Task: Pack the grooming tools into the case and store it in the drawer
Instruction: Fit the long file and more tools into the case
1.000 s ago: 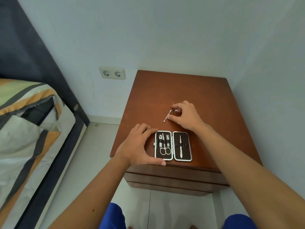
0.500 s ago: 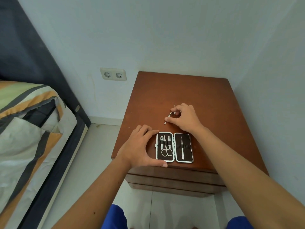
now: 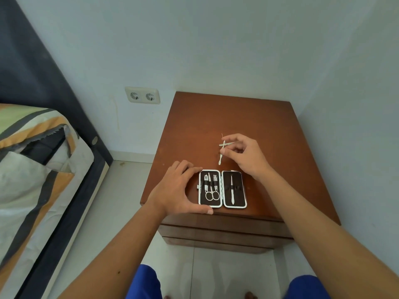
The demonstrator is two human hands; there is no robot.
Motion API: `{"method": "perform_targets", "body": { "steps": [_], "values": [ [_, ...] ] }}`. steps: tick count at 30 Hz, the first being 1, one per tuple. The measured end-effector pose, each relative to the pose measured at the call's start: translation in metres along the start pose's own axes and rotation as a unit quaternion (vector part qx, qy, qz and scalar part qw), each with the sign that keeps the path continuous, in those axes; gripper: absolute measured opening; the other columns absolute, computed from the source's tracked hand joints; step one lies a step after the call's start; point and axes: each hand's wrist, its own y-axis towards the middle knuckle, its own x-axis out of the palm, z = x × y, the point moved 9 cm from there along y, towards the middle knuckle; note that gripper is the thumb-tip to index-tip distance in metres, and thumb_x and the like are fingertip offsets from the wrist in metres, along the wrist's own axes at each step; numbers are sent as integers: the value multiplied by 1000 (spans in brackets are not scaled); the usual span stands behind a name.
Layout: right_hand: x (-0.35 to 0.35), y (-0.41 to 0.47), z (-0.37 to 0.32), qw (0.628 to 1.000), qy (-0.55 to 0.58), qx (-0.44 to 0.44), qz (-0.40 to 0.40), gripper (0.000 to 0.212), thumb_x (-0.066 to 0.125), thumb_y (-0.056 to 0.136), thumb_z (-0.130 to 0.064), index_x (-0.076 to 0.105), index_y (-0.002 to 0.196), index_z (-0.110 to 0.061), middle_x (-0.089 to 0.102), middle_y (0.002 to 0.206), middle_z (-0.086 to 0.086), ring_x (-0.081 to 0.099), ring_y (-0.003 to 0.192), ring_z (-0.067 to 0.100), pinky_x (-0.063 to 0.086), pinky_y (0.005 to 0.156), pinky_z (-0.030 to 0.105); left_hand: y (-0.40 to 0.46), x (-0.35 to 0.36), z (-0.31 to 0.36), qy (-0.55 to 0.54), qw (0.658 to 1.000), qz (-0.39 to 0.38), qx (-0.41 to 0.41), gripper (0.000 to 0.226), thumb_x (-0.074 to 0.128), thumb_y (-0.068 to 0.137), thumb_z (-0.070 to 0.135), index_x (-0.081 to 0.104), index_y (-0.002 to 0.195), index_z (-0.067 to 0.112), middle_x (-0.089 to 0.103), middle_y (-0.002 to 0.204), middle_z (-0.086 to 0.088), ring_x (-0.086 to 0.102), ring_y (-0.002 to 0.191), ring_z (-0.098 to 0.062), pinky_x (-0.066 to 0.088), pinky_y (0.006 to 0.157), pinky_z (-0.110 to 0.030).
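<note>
**Open grooming case on the nightstand, two loose tools beyond it**

One case lay open near the front edge of the wooden nightstand, with no readable writing. Its left half held three tools including scissors; its right half held one slim tool. The left hand gripped the case's left side. The right hand pinched a thin tool, crossing a second one. One double socket sat on the wall.
</note>
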Motion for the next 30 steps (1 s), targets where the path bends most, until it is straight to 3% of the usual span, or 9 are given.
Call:
{"method": "perform_targets", "body": {
  "steps": [5,10,19,30],
  "values": [
    [-13,-34,10,999,-1,8,-45,28,82,90,-24,73,116,-30,81,87,-4,67,77,19,54,87,35,0,-1,1,3,1000,2,3,124,75,52,97,50,151,27,44,127,16,39,115,-6,38,107,-26],
    [-27,-54,27,999,8,6,-34,29,82,90,-20,74,116,-30,80,83,-5,57,71,7,47,80,25,-1,-1,2,7,1000,5,7,125,75,52,97,51,151,25,45,126,14,41,114,-9,39,107,-27],
    [-24,-59,33,998,-63,-17,-17,31,82,89,-19,75,116,-34,72,89,-9,57,80,7,49,81,30,-1,-3,4,6,1000,15,10,124,79,51,94,54,149,23,48,125,13,44,114,-11,42,108,-30],
    [-25,-53,36,996,-91,-8,-15,31,84,87,-24,75,115,-34,71,90,-10,57,81,5,46,78,24,-1,-2,4,7,1000,16,10,124,79,51,94,54,149,23,47,125,14,42,114,-9,40,107,-27]
  ]
}}
